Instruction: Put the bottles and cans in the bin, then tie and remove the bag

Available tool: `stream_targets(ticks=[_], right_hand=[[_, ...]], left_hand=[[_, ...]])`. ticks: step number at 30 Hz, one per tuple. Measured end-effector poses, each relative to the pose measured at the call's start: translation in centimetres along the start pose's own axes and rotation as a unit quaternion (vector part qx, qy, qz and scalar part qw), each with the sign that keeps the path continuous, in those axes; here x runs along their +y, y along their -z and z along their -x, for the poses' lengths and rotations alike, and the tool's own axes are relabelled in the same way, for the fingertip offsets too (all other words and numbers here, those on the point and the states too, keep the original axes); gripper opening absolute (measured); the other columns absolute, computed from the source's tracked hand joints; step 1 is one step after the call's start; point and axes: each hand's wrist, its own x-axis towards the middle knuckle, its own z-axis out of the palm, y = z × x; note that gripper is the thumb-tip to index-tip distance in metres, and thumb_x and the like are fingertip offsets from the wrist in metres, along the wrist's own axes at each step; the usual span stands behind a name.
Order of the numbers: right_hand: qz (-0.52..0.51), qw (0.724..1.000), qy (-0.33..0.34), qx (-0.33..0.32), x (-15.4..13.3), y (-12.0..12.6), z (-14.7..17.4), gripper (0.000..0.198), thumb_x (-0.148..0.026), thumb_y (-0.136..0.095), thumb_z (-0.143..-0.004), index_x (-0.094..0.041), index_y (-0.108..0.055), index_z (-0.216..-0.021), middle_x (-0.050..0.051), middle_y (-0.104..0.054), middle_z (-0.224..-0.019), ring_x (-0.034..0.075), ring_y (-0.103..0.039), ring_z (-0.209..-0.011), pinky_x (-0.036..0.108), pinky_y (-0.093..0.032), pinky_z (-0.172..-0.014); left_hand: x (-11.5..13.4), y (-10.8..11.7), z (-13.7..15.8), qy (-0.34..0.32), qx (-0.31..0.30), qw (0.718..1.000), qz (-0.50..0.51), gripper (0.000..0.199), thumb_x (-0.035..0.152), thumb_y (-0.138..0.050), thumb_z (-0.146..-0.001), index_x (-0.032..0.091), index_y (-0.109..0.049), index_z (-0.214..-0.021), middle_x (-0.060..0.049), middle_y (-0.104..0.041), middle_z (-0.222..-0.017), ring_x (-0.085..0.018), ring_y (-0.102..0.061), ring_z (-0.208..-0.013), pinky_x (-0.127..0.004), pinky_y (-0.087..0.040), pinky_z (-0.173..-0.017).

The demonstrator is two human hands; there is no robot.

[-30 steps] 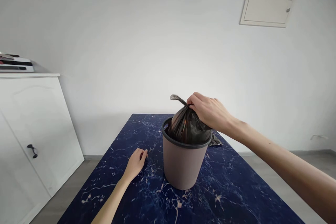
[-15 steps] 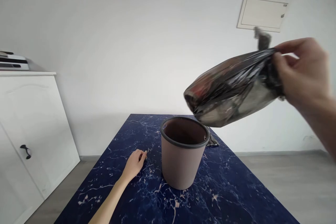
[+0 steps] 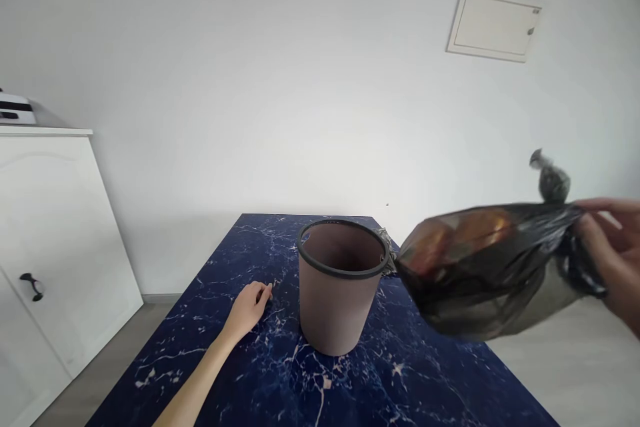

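My right hand (image 3: 613,247), at the right edge of the view, grips the gathered neck of a filled black garbage bag (image 3: 490,280). The bag hangs tilted over the right side of the table, its thin plastic showing reddish and pale contents I cannot identify. A knotted tuft sticks up at its neck. Left of the bag, a pinkish-brown trash can (image 3: 337,310) with a dark rim stands upright; what lies deep inside it is hidden. My left hand (image 3: 250,307) rests on the table just left of the can, fingers curled in, with nothing seen in them.
The table (image 3: 270,380) has a dark blue marbled top. Behind the can lies some crumpled dark plastic (image 3: 387,247), partly hidden. A white cabinet (image 3: 50,227) stands at left with a white device (image 3: 16,109) on top. A panel (image 3: 495,23) is set in the wall.
My right hand has carried the garbage bag down and to the right, away from above the can's rim. My left hand stays resting on the table. The view has shifted slightly.
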Motion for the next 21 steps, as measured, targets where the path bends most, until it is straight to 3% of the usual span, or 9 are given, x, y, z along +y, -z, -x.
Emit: stream_targets(ticks=[3, 6, 10, 13, 16, 21], right_hand=[[-0.032, 0.999, 0.009, -0.034, 1.1, -1.4, 3.2, 0.052, -0.087, -0.064, -0.077, -0.041, -0.063, -0.102, 0.015, -0.074, -0.102, 0.039, -0.073, -0.109, 0.054, -0.057, -0.073], [-0.078, 0.994, -0.012, -0.08, 3.6, -3.1, 5.5, 0.049, -0.084, -0.066, -0.077, -0.042, -0.062, -0.101, 0.014, -0.073, -0.102, 0.04, -0.074, -0.104, 0.054, -0.057, -0.069], [-0.115, 0.982, -0.072, -0.133, 7.8, -5.0, 7.8, 0.048, -0.078, -0.067, -0.078, -0.038, -0.062, -0.104, 0.011, -0.073, -0.104, 0.038, -0.073, -0.102, 0.05, -0.06, -0.078], [-0.155, 0.972, -0.118, -0.134, 10.3, -6.1, 8.8, 0.056, -0.075, -0.074, -0.071, -0.03, -0.064, -0.104, 0.008, -0.073, -0.098, 0.031, -0.073, -0.097, 0.039, -0.06, -0.079], [-0.183, 0.961, -0.168, -0.12, 12.3, -6.9, 9.3, 0.06, -0.074, -0.081, -0.065, -0.029, -0.066, -0.101, 0.004, -0.073, -0.09, 0.025, -0.071, -0.086, 0.029, -0.058, -0.068], [-0.199, 0.952, -0.192, -0.135, 15.4, -7.8, 9.8, 0.062, -0.076, -0.082, -0.066, -0.028, -0.066, -0.102, 0.005, -0.074, -0.089, 0.023, -0.071, -0.08, 0.028, -0.057, -0.061]], left_hand=[[0.1, 0.1, 0.1, 0.002, 0.003, 1.0, 0.0, 0.059, 0.069, -0.037, -0.102, 0.024, -0.068, -0.08, -0.009, -0.071, -0.086, -0.03, -0.068, -0.087, -0.039, -0.049, -0.081], [0.2, 0.1, 0.1, 0.006, 0.003, 1.0, 0.001, 0.06, 0.068, -0.035, -0.103, 0.024, -0.068, -0.08, -0.008, -0.072, -0.087, -0.03, -0.068, -0.09, -0.039, -0.049, -0.084], [0.2, 0.2, 0.2, 0.01, -0.001, 1.0, 0.0, 0.06, 0.067, -0.033, -0.105, 0.025, -0.068, -0.082, -0.008, -0.073, -0.088, -0.029, -0.069, -0.09, -0.039, -0.049, -0.084], [0.2, 0.2, 0.1, 0.011, -0.004, 1.0, 0.001, 0.06, 0.068, -0.033, -0.104, 0.025, -0.068, -0.082, -0.008, -0.073, -0.087, -0.029, -0.069, -0.088, -0.039, -0.05, -0.081], [0.4, 0.2, 0.2, 0.013, -0.006, 1.0, 0.0, 0.061, 0.069, -0.033, -0.104, 0.025, -0.068, -0.081, -0.008, -0.072, -0.086, -0.029, -0.068, -0.085, -0.038, -0.049, -0.078], [0.5, 0.2, 0.2, 0.012, -0.01, 1.0, -0.004, 0.06, 0.07, -0.033, -0.103, 0.025, -0.067, -0.082, -0.008, -0.071, -0.083, -0.029, -0.067, -0.083, -0.037, -0.048, -0.077]])
